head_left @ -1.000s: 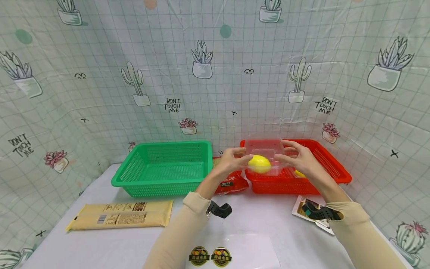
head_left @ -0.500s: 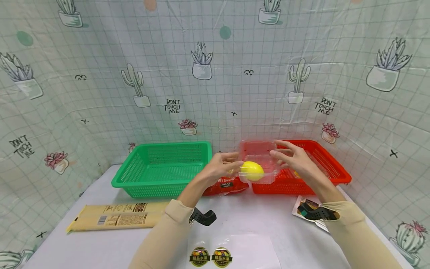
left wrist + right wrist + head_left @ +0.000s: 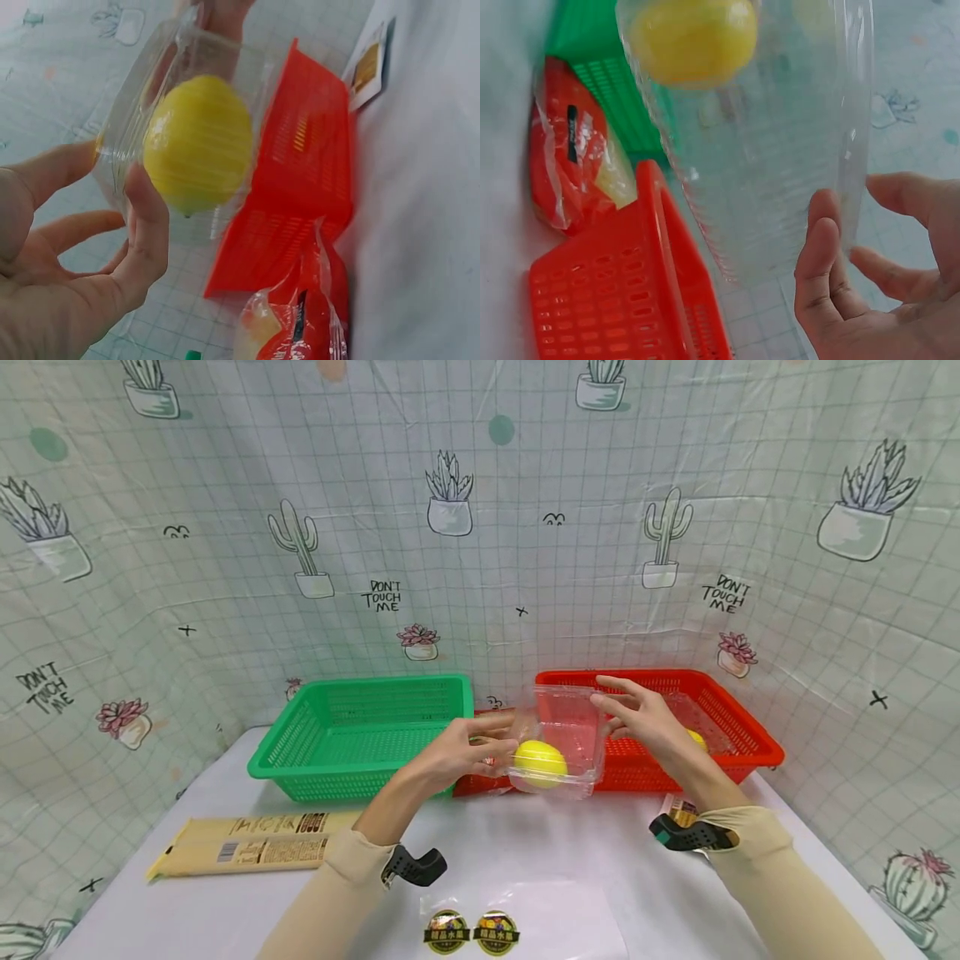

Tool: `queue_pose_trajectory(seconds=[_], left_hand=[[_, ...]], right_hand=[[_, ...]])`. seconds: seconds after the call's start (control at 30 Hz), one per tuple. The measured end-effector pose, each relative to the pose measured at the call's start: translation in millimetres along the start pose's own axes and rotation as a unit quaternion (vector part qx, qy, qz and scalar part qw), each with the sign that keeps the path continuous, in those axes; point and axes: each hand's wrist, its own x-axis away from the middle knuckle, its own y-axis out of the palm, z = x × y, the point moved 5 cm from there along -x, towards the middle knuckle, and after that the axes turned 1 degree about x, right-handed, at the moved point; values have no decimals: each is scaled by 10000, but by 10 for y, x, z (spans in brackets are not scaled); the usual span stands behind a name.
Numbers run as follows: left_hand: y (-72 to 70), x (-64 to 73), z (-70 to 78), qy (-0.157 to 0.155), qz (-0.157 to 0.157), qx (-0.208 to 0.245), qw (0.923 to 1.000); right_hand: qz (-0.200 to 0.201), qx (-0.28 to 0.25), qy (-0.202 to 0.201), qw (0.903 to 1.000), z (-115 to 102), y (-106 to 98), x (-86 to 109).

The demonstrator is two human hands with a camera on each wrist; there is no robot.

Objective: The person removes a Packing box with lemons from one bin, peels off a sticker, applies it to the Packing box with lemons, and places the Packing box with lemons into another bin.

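A clear plastic fruit box (image 3: 577, 735) is held in the air, tilted, with a yellow lemon (image 3: 540, 763) inside. My left hand (image 3: 450, 753) pinches its left rim between thumb and fingers. At the opposite side my right hand (image 3: 647, 717) pinches the box's edge, as the right wrist view shows closely. The lemon lies towards the left-hand end. Behind the box stands a red basket (image 3: 757, 752), partly covered by box and right arm. In that basket another yellow fruit (image 3: 697, 740) shows beside clear plastic.
A green basket (image 3: 360, 783) stands at the back left. Between the baskets lies a red packet (image 3: 300, 322). A long beige packet (image 3: 255, 843) lies front left. A clear sheet with two round stickers (image 3: 471, 933) lies at the front, and a small packet (image 3: 681, 810) near my right wrist.
Both hands have carried the box with the lemon left and down towards me, from above the red basket to its front left. The fruit in the basket is now more visible.
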Motion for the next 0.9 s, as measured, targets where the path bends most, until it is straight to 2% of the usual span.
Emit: queue_pose_trajectory(seconds=[0.13,0.37,0.7,0.9], left_hand=[[-22,106,-12,82,-262,-95,9996],[-86,253,-80,73,-461,3,9989],[-181,431,-201,236,-540,-20,9983],[-225,507,-256,313,-388,1,9988]], right_hand=[[-30,-32,5,10000,39,55,-2],[-409,-314,-78,9986,69,187,44],[-624,-419,-93,9971,67,325,123],[-696,-309,-56,9971,47,403,223]])
